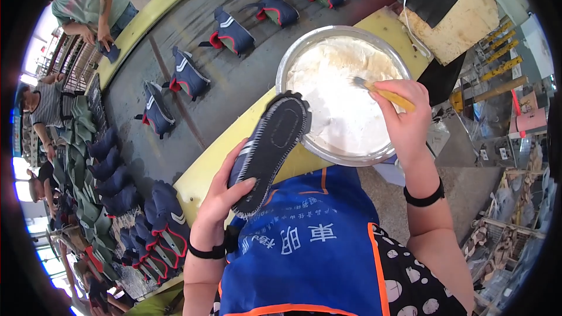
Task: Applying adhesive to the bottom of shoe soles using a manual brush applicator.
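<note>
My left hand is closed around a dark navy shoe upper, tilted so its black stitched underside faces up. The toe end reaches to the near-left rim of a round metal basin. White creamy paste fills much of the basin, and some is smeared up its inner wall. Over the paste, my right hand grips a brush by its yellow handle. Its bristle end points left, at the paste; whether it touches the surface I cannot tell.
Several navy uppers with red edging stand on the dark conveyor belt beyond the yellow ledge. More uppers crowd a rack at left. Another person handles a piece across the belt. A board-covered box stands behind the basin.
</note>
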`<state>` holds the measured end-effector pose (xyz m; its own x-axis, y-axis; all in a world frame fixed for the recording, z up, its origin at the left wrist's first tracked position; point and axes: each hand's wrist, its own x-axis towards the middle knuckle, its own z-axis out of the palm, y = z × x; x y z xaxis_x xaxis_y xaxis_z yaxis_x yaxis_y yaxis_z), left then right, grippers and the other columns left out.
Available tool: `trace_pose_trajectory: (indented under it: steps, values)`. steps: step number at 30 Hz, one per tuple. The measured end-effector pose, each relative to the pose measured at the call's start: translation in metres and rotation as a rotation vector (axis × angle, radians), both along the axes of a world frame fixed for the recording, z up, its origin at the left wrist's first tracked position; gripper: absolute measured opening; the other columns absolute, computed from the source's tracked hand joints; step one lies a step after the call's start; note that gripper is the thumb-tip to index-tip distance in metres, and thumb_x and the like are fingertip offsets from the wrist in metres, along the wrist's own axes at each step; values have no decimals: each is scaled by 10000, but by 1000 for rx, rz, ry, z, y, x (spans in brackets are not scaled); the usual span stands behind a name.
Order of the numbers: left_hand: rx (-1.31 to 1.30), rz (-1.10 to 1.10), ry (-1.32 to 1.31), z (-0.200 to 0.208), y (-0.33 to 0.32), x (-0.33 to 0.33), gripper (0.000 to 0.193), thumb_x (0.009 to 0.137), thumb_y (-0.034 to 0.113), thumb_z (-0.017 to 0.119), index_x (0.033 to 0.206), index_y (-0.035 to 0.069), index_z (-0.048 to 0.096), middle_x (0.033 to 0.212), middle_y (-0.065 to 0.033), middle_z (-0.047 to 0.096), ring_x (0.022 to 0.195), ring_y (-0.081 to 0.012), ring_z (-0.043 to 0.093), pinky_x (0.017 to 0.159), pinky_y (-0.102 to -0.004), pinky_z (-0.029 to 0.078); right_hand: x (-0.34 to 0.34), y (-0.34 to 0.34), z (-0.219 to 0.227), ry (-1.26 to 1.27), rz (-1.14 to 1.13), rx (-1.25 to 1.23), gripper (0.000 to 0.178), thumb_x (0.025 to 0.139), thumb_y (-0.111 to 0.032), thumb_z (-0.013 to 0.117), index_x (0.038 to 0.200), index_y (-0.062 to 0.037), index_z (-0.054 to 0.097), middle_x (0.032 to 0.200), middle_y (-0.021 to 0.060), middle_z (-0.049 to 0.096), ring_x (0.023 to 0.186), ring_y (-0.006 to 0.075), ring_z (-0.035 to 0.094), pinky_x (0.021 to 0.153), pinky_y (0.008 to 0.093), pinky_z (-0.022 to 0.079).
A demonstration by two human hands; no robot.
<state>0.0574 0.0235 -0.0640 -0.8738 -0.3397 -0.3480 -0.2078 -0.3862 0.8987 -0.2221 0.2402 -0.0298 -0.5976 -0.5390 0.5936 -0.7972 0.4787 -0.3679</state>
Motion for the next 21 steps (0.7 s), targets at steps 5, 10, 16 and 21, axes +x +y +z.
trace_pose_trajectory:
  steps: [5, 10, 16, 21]
  values:
    - [-100, -68, -32, 3, -9, -7, 811, 838, 89, 682, 1571, 23, 340, 1436, -182, 533, 1284, -242, 553, 1103, -348, 400, 30, -14, 18, 23, 528, 5, 148, 813, -190, 760, 960, -176, 753, 994, -36, 738, 896, 174, 644, 968, 388, 402]
    - [-64, -94, -66, 0, -16, -4, 820, 830, 98, 689, 1571, 20, 344, 1442, -177, 534, 1306, -245, 540, 1125, -354, 376, 44, -46, 9, 93, 792, -14, 181, 786, -205, 712, 961, -217, 757, 1017, -76, 732, 927, 147, 634, 978, 393, 400]
    - [41, -74, 3, -23, -22, 4, 850, 813, 124, 684, 1575, 7, 328, 1497, -179, 492, 1378, -267, 487, 1169, -363, 322, 16, -59, -5, -264, 399, 84, 102, 826, -201, 781, 910, -170, 733, 906, -38, 730, 916, 194, 638, 915, 399, 420]
    - [88, -66, 21, -37, -23, 10, 852, 815, 126, 679, 1578, 5, 319, 1516, -179, 474, 1401, -270, 464, 1181, -373, 312, 24, -62, -9, -207, 430, -143, 104, 841, -201, 785, 906, -141, 731, 822, 11, 707, 805, 242, 625, 793, 386, 462]
